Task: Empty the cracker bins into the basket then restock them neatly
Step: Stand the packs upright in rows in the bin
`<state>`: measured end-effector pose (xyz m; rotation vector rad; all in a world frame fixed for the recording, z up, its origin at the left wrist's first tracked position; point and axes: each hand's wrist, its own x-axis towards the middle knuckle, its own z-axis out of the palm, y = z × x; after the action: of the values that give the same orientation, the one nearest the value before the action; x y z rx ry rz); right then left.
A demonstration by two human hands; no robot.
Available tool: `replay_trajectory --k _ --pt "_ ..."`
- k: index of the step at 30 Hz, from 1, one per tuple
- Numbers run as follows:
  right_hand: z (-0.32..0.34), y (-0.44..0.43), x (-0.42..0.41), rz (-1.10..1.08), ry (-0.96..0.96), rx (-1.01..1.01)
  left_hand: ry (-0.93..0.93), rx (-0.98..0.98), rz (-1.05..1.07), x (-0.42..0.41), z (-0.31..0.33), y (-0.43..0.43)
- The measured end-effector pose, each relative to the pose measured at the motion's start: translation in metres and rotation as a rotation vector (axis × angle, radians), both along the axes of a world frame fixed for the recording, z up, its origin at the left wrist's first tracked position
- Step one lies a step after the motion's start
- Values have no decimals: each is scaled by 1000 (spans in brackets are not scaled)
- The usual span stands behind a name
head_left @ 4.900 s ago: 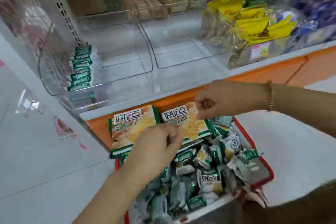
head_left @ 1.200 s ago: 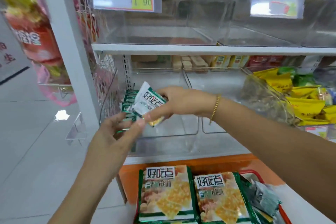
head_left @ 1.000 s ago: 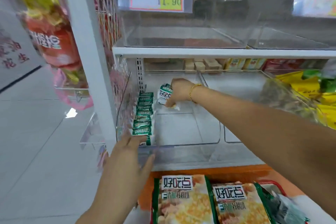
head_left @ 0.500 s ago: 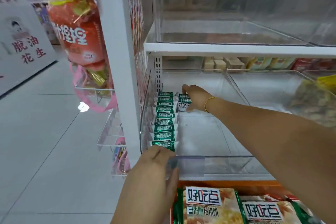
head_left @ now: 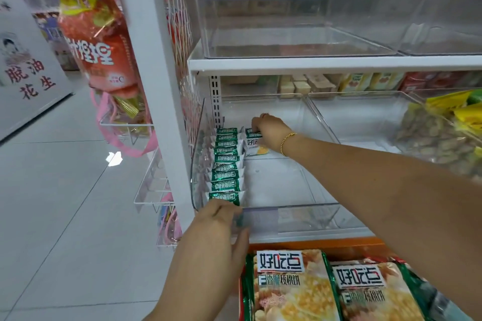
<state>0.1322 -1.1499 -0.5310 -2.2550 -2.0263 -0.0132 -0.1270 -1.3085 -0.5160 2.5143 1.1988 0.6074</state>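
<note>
Fingers (head_left: 224, 212) of left hand (head_left: 216, 229) lie fairly straight & slightly apart on front lip of clear bin (head_left: 300, 219), against the nearest packet of the left row (head_left: 226, 164); big cracker bags (head_left: 289, 286) sit just below. Further in, right hand (head_left: 270, 129) reaches to the bin's back w/ fingers clamped on a small packet (head_left: 254, 143), just beside the row's far end, apparently starting a 2nd row. Risk, imo: w/ nothing propping it, that packet tips flat on release; if left hand lifts, the upright row may domino fwd.

Packet row (head_left: 226, 164) along bin (head_left: 294, 216) left wall; single packet (head_left: 253, 145) right of it, at back.
</note>
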Motion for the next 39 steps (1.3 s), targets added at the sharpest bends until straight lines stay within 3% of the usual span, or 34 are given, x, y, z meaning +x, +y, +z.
replay_trajectory --k 6,12,16,21,24,27,30,34,39 --pt "27 -30 -13 95 -17 29 -110 54 -36 2 -5 -2" --pt "83 -157 -11 245 14 152 -241 17 -202 24 -6 -27" --pt "74 -255 9 268 -71 -11 -179 -30 -336 50 -18 -60" --pt "42 -351 44 152 -149 99 -34 -109 -526 96 -38 -123" --pt "16 -399 59 159 -244 -78 149 -252 -643 119 -66 -156" --pt "-13 -435 67 110 -307 -415 400 -345 -746 132 -101 -178" --pt "-44 -463 79 57 -233 -680 601 -452 -805 136 -138 -194" --pt "-86 -489 97 55 -64 -851 623 -606 -669 137 -178 -211" --pt "-120 -500 103 75 -37 -789 252 -743 -222 147 -199 -231"
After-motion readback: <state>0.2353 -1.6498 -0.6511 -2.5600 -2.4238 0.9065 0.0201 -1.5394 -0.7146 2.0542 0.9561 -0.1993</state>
